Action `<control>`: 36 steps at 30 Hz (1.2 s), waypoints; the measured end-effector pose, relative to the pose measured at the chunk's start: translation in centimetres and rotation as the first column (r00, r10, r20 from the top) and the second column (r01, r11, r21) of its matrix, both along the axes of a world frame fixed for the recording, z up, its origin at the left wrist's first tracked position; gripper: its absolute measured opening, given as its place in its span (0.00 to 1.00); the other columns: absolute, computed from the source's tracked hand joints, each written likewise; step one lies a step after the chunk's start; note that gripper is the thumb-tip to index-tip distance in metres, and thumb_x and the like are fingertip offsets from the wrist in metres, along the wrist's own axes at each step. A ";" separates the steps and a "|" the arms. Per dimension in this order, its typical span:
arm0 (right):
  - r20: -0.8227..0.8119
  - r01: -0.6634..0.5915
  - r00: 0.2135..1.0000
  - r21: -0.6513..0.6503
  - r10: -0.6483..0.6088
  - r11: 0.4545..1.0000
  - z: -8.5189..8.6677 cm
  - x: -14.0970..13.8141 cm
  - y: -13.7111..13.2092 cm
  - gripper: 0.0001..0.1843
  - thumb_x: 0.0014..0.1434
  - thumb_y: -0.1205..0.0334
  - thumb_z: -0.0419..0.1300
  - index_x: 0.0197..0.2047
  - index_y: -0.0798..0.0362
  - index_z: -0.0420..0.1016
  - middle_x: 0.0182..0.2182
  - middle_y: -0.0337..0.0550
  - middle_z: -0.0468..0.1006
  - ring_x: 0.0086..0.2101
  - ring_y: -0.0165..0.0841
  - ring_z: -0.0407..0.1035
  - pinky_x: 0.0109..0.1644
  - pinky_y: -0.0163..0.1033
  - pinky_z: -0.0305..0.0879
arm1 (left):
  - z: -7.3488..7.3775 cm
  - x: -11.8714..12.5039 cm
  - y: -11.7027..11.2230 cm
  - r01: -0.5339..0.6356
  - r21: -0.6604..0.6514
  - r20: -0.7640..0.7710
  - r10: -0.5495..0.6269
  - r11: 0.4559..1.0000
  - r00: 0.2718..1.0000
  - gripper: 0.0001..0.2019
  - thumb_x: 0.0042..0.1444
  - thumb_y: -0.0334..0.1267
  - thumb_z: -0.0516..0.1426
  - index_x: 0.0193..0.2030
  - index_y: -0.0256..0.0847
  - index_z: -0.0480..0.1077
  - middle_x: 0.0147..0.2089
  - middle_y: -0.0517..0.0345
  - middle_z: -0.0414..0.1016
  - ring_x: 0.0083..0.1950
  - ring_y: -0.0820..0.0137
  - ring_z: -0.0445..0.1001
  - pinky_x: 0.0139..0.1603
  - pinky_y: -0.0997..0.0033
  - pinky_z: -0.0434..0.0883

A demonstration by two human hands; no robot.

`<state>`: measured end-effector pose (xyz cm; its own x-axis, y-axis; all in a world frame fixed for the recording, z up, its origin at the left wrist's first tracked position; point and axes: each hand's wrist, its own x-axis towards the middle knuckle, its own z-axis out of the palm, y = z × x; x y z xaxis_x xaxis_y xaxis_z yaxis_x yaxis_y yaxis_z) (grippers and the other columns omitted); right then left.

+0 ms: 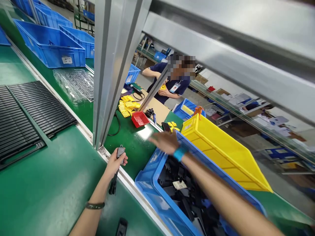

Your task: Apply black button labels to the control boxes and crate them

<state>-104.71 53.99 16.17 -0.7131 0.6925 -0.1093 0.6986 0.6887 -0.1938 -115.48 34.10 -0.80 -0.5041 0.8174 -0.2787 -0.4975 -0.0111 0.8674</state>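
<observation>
My left hand [118, 159] is closed around a small dark grey device [120, 151] with a metal loop at its top. Black straps or cords [113, 186] hang below that hand, over the green table. My right hand [166, 141], with a blue band at the wrist, is stretched out above the near rim of a blue bin [147, 177]. It is blurred by motion; its fingers look extended and nothing shows in them. Inside the bin lie many black parts [177, 196] and one pale piece [179, 185]. Another black part [121, 226] lies on the table at the bottom edge.
A metal post [108, 72] rises in front of me, with a slanted beam [221, 55] overhead. Beyond are a red tray [140, 119], yellow parts [128, 105] and a yellow bin [221, 147]. Black slotted trays [41, 105] lie left. A co-worker [169, 82] handles a yellow part opposite.
</observation>
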 end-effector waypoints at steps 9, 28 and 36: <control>-0.338 0.184 0.920 -0.075 -0.199 0.980 -1.1 1.8 5.3 0.20 0.64 0.55 0.51 0.50 0.57 0.74 0.42 0.53 0.80 0.40 0.39 0.76 0.43 0.44 0.73 | -0.6 -0.3 -0.4 0.022 -0.123 -0.232 -0.050 0.992 0.972 0.21 0.57 0.53 0.55 0.49 0.39 0.63 0.36 0.53 0.78 0.28 0.70 0.75 0.29 0.71 0.73; 0.036 -0.119 0.987 -0.468 0.154 0.876 -4.4 16.4 -9.2 0.21 0.61 0.62 0.55 0.56 0.55 0.73 0.43 0.52 0.79 0.39 0.38 0.76 0.45 0.40 0.71 | -0.6 1.4 -2.9 -0.093 -0.248 -0.758 -0.134 0.964 0.638 0.23 0.59 0.52 0.53 0.55 0.41 0.65 0.25 0.60 0.76 0.20 0.65 0.71 0.27 0.70 0.66; -0.169 -0.298 0.954 -0.478 0.247 0.826 -2.7 16.0 -10.9 0.20 0.70 0.58 0.46 0.52 0.50 0.76 0.43 0.49 0.82 0.43 0.40 0.77 0.47 0.40 0.70 | -0.1 3.8 -5.0 -0.328 -0.218 -0.730 0.069 0.919 0.680 0.19 0.58 0.54 0.53 0.48 0.44 0.69 0.24 0.61 0.74 0.23 0.65 0.71 0.30 0.70 0.66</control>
<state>-88.71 43.13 13.50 -0.8893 0.3407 -0.3050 0.4570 0.6429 -0.6146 -111.73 29.08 -0.94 -0.7936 0.6084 0.0086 0.2337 0.2917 0.9275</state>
